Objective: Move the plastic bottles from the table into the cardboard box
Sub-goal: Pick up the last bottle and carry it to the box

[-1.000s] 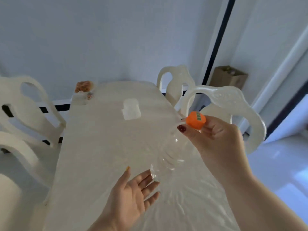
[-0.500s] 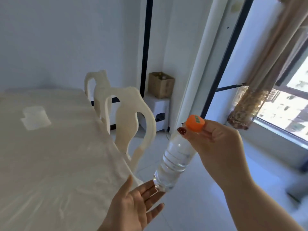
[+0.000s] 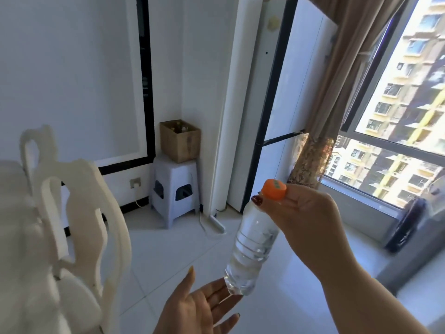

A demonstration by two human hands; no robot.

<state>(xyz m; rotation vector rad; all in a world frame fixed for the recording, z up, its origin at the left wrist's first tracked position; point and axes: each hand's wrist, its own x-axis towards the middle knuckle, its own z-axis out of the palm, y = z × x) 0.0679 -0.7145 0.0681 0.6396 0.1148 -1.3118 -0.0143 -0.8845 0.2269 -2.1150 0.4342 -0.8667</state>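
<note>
A clear plastic bottle [image 3: 250,251] with an orange cap hangs tilted in the air, and my right hand [image 3: 301,213] grips it at the neck, just under the cap. My left hand [image 3: 195,307] is open, palm up, with its fingertips touching the bottle's base. The cardboard box [image 3: 180,143] stands on a white plastic stool [image 3: 174,189] in the far corner of the room; several bottles show inside its open top. Only the table's edge [image 3: 9,189] shows, at the far left.
Two white chairs [image 3: 79,225] stand at the left between me and the table. A power strip [image 3: 216,222] with its cable lies on the floor right of the stool. A window with a brown curtain [image 3: 337,92] fills the right side. White tiled floor lies ahead.
The view has swung right, from the table toward the corner with the box. Both hands keep the same pose on the bottle, and the box now looks nearer.
</note>
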